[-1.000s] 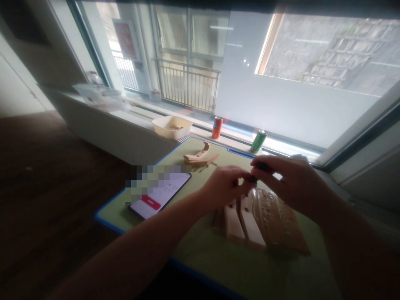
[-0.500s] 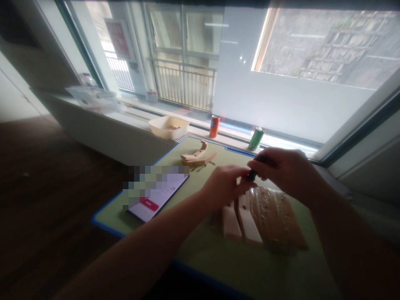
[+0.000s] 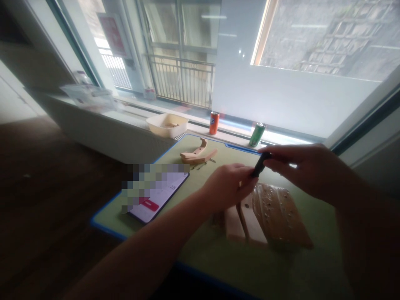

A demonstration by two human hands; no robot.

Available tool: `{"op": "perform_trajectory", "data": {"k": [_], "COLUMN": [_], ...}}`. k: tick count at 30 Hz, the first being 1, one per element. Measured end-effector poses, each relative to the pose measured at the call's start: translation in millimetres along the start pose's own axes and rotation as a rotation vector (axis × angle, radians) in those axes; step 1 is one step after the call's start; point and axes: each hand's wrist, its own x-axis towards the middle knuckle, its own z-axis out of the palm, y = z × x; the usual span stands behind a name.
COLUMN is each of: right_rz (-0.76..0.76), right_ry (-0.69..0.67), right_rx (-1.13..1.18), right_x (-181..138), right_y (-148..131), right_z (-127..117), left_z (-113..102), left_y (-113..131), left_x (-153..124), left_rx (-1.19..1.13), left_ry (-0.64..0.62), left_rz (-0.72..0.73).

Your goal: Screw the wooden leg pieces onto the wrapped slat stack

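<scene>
A short black cylindrical handle-like thing is tilted between both hands above the table. My left hand is closed in a pinch around its lower end. At the upper end, the fingertips of my right hand are closed on it. Two pale wooden pieces with holes lie side by side below my left hand, which hides their far ends. Right beside them are brown slats with holes, wrapped in clear plastic.
Curved wooden pieces and several screws lie toward the table's far edge. A phone rests at left on the blue-edged green table. Along the sill stand a cream bowl, an orange can and a green can.
My right hand has moved to the right and turned, now gripping only the upper end. More of the black handle-like thing shows between my hands. The view has shifted slightly.
</scene>
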Motion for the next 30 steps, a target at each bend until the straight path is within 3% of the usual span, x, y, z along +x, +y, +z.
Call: {"op": "perform_trajectory", "data": {"k": [5, 12, 18, 23, 30], "right_rz": [-0.027, 0.036, -0.075, -0.121, -0.014], "right_ry": [0.021, 0.097, -0.002, -0.031, -0.009], "right_rx": [-0.097, -0.324, -0.055, -0.046, -0.116], "right_x": [1.9, -0.9, -2.8, 2.5, 12.4], "right_y": [-9.4, -11.0, -3.4, -2.7, -21.3], "right_z": [1.1, 1.4, 0.7, 2.6, 13.7], "left_z": [5.1, 0.1, -7.2, -7.5, 3.8], "left_y": [-1.0, 4.6, 9.0, 7.0, 1.7], "left_x": [3.5, 14.6, 12.4, 9.3, 7.9], "left_rx": [0.026, 0.106, 0.031, -0.030, -0.057], "left_ry": [0.176, -0.040, -0.119, -0.108, 0.016], "left_rz": [0.005, 0.024, 0.013, -0.048, -0.190]}}
